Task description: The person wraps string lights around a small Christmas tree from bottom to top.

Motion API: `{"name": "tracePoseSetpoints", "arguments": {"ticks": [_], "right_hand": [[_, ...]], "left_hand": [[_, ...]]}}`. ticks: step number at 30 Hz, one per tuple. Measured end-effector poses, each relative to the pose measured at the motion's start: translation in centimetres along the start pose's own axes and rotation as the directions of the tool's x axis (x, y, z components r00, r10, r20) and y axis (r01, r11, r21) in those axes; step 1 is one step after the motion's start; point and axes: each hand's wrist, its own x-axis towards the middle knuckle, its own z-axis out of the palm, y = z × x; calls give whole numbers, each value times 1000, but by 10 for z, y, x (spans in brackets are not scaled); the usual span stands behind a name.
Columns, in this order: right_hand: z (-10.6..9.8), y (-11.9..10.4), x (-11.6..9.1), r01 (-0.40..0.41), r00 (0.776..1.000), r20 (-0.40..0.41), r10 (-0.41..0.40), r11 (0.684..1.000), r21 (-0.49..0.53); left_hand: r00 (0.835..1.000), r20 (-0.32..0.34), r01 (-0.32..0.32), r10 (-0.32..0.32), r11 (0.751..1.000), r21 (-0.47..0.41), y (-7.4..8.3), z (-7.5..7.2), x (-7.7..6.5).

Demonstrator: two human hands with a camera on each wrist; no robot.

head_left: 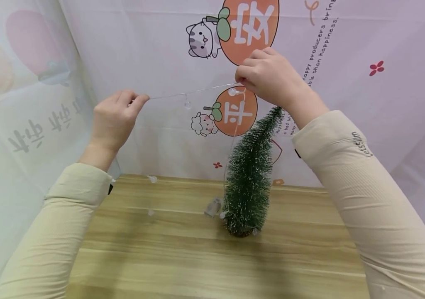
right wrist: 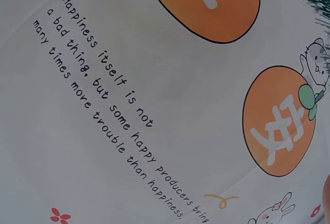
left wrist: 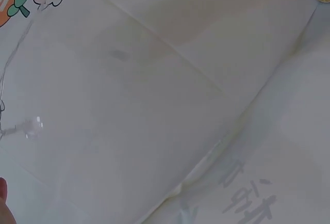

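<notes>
Both hands hold a thin clear string of lights stretched between them above the table. My left hand pinches its left part between thumb and fingers. Higher up and to the right, my right hand pinches the string just above the tip of a small green Christmas tree with whitish frosted needles. From the right hand the wire drops along the tree's left side to its base. Clear round bulbs hang from the string, one of them a bulb in the left wrist view. Only slivers of the hands show in the wrist views.
The tree stands on a wood-grain table. A small clear object, perhaps the battery box, lies left of its base. Behind rises a white printed backdrop with cartoon fruit; another sheet hangs on the left.
</notes>
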Motion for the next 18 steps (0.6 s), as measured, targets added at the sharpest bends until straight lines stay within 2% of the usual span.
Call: {"name": "tracePoseSetpoints", "arguments": {"ticks": [11, 18], "right_hand": [[-2, 1, -1, -81, 996, 44, 78, 994, 75], [-6, 0, -3, -207, 975, 103, 196, 972, 108]], "left_hand": [[999, 38, 7, -8, 1000, 3, -4, -1, -8], [998, 59, 0, -1, 1000, 21, -5, -2, -8]]}}
